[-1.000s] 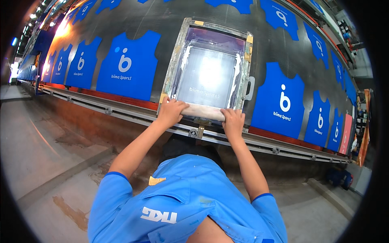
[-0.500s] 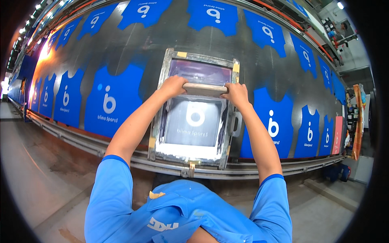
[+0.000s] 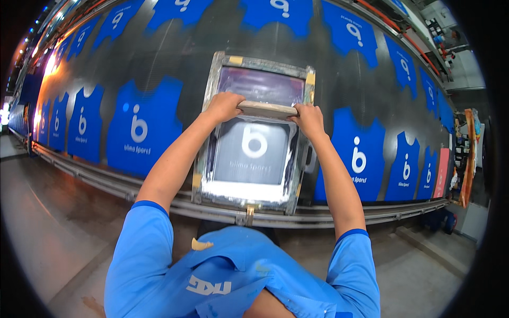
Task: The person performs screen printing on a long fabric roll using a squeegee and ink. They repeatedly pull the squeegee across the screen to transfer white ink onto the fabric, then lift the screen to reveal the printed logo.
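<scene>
A screen-printing frame (image 3: 213, 74) lies in front of me on a long dark table. Its grey mesh (image 3: 225, 161) bears a white round logo with a line of lettering, and a band of white ink (image 3: 244, 191) runs along the near end. Across the far part of the screen lies a wooden-handled squeegee (image 3: 268, 109). My left hand (image 3: 225, 106) is closed on its left end, and my right hand (image 3: 309, 118) grips its right end. The squeegee's lower edge is partly hidden under the handle. Beyond it shows a purplish stretch of mesh (image 3: 260, 86).
Blue fabric pieces with white logos line both sides of the dark table (image 3: 201, 42), one (image 3: 143, 124) left of the frame and another (image 3: 352, 153) right. A metal rail (image 3: 344, 213) follows the near edge. Far right are a pink piece (image 3: 441, 172) and cluttered shelves.
The view has shifted slightly, so the table and frame appear higher. Both hands still grip the squeegee, which stays at nearly the same place on the screen.
</scene>
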